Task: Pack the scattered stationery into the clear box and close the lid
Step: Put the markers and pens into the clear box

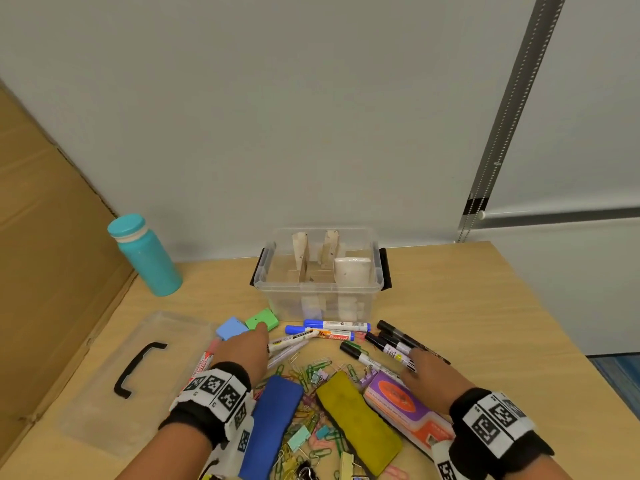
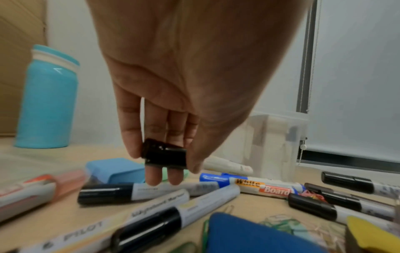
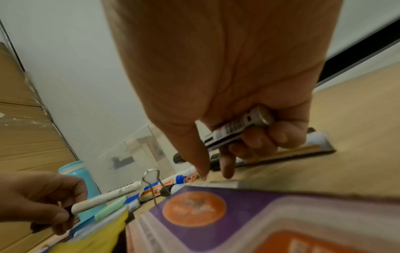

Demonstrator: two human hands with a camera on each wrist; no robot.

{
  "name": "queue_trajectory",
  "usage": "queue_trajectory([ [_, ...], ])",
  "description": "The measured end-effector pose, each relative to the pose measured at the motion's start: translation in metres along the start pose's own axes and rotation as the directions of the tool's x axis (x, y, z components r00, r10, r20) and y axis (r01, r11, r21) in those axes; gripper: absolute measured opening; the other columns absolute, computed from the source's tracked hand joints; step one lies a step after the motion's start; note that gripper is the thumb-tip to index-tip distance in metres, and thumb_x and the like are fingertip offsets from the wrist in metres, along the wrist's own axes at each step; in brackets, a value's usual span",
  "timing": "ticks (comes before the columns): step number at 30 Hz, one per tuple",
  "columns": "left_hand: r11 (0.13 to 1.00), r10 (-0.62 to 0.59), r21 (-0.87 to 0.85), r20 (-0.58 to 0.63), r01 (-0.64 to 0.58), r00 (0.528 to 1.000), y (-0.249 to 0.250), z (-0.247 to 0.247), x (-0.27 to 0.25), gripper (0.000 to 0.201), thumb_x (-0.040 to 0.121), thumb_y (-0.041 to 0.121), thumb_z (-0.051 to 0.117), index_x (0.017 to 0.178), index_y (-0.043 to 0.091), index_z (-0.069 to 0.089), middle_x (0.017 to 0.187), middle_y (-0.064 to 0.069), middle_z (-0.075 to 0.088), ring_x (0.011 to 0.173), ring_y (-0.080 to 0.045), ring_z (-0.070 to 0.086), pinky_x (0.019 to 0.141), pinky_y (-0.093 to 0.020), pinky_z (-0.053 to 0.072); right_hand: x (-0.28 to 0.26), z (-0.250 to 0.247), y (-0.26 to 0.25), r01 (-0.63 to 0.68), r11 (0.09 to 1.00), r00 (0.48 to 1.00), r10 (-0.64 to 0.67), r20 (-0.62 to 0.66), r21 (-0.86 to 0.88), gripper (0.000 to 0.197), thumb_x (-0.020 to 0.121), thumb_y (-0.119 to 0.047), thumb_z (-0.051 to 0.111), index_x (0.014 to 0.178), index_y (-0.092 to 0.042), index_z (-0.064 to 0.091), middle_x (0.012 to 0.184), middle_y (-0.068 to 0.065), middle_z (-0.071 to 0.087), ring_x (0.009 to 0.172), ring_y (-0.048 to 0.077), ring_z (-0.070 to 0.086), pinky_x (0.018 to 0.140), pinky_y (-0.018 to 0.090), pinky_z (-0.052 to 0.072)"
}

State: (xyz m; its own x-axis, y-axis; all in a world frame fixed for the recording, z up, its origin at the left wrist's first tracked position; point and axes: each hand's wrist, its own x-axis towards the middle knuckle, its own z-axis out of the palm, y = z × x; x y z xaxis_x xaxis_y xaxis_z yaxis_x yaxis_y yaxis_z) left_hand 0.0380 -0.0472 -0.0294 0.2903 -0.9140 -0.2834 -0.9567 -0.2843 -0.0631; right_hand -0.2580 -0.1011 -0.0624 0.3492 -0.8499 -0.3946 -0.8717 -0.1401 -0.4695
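The clear box (image 1: 318, 289) stands open at the back of the desk, with card dividers and a white block inside. Its lid (image 1: 104, 393), with a black handle, lies flat at the left. My left hand (image 1: 265, 337) (image 2: 164, 164) pinches a white marker (image 3: 103, 199) by its black cap (image 2: 164, 154), low over the marker pile. My right hand (image 1: 414, 362) (image 3: 216, 171) curls its fingers round a black-capped marker (image 1: 394, 355) (image 3: 236, 131), thumb and index finger pointing down at the desk. Blue markers (image 1: 336, 325) and black markers (image 1: 391, 336) lie loose in front of the box.
A teal bottle (image 1: 145, 258) stands at the back left beside cardboard sheets (image 1: 41, 237). Near me lie a blue pad (image 1: 273, 420), a yellow pad (image 1: 356, 420), a purple and orange packet (image 1: 405, 407), blue (image 1: 230, 328) and green (image 1: 263, 318) blocks, and several paper and binder clips (image 1: 311, 375).
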Motion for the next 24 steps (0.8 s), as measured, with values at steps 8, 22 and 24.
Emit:
queue_trajectory([
  [8, 0.997, 0.010, -0.073, 0.009, -0.009, 1.000, -0.004, 0.012, 0.009, 0.023, 0.092, 0.022, 0.051, 0.113, 0.026, 0.061, 0.106, -0.001, 0.068, 0.092, -0.021, 0.063, 0.070, -0.026, 0.044, 0.004, 0.004, -0.002, -0.054, 0.994, 0.997, 0.059, 0.054, -0.091, 0.040, 0.098, -0.032, 0.043, 0.136, -0.017, 0.042, 0.134, 0.007, 0.043, 0.107, 0.016, 0.056, 0.093, 0.024, 0.046],
  [22, 0.996, 0.091, -0.012, -0.057, -0.092, 0.994, -0.004, 0.008, 0.002, 0.019, 0.091, 0.024, 0.051, 0.101, 0.025, 0.067, 0.093, 0.003, 0.064, 0.087, -0.017, 0.062, 0.075, -0.029, 0.050, -0.013, -0.006, -0.009, -0.043, 0.997, 0.999, 0.042, -0.016, -0.057, 0.011, 0.099, -0.024, 0.040, 0.109, -0.020, 0.042, 0.099, -0.001, 0.057, 0.085, 0.012, 0.059, 0.067, 0.021, 0.043],
  [24, 0.988, 0.115, -0.086, -0.119, -0.125, 0.986, -0.012, 0.007, -0.004, 0.017, 0.092, 0.030, 0.051, 0.100, 0.028, 0.066, 0.092, 0.005, 0.060, 0.085, -0.016, 0.061, 0.072, -0.028, 0.047, -0.023, -0.013, -0.011, -0.018, 0.999, 0.998, 0.016, -0.061, -0.040, 0.006, 0.100, -0.024, 0.039, 0.106, -0.022, 0.039, 0.091, -0.003, 0.059, 0.070, 0.009, 0.054, 0.059, 0.020, 0.040],
])
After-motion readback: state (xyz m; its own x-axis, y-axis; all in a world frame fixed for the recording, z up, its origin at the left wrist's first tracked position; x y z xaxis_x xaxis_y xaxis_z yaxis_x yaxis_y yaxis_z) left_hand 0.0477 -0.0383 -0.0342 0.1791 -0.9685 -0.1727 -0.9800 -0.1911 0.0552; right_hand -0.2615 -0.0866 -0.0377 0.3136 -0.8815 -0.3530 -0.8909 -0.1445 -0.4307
